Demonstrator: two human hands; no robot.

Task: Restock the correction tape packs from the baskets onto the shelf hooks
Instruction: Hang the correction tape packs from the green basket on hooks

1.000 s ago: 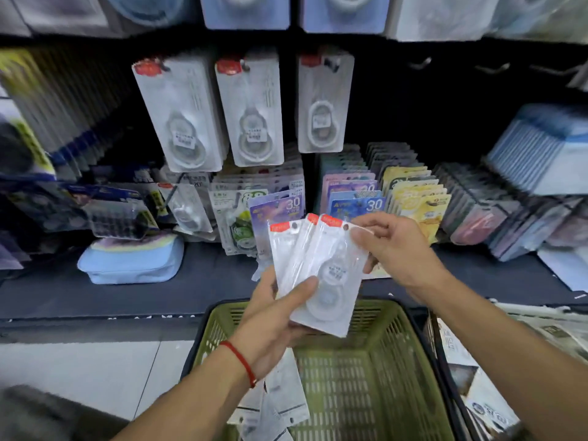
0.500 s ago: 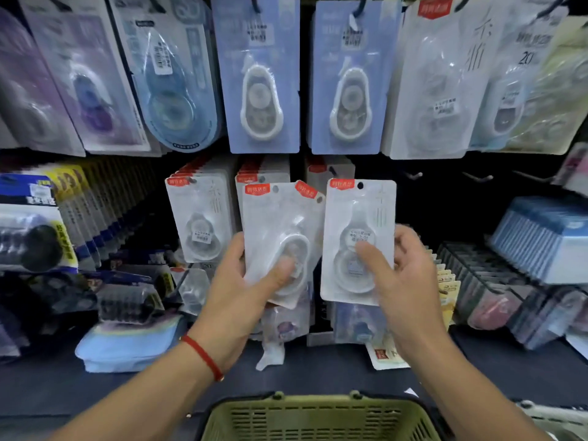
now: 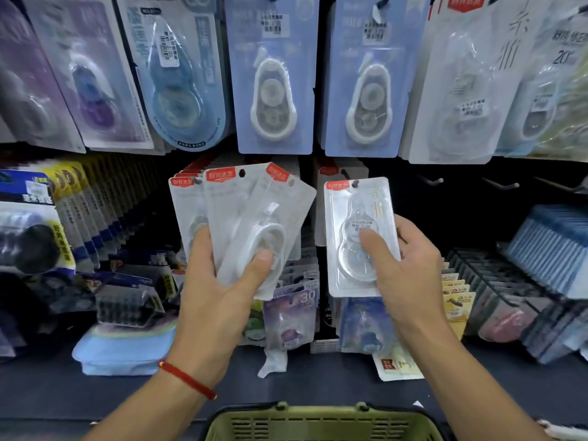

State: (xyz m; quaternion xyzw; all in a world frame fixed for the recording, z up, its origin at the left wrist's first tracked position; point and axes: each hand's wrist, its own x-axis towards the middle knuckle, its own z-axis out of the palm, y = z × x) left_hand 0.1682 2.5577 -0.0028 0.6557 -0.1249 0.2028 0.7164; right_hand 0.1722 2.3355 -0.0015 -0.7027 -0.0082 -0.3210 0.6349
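Observation:
My left hand [image 3: 219,300] grips a small fan of white correction tape packs [image 3: 251,224] with red labels, held up in front of a row of the same packs on the hooks. My right hand [image 3: 410,275] holds a single pack [image 3: 359,218] upright, thumb on its clear blister. The hole at that pack's top sits at the tip of a shelf hook [image 3: 354,183], in front of a hung pack [image 3: 331,173] behind it. The green basket [image 3: 321,421] shows its rim at the bottom edge.
Larger blue and white tape packs [image 3: 273,74] hang on the row above. Bare hooks [image 3: 432,181] stick out to the right of the single pack. Racks of small packs [image 3: 496,281] and a light blue pouch [image 3: 124,348] stand on the dark shelf below.
Both hands rose from above the basket to the hook row. My right hand drew one pack from the fan and carried it rightward to a hook tip.

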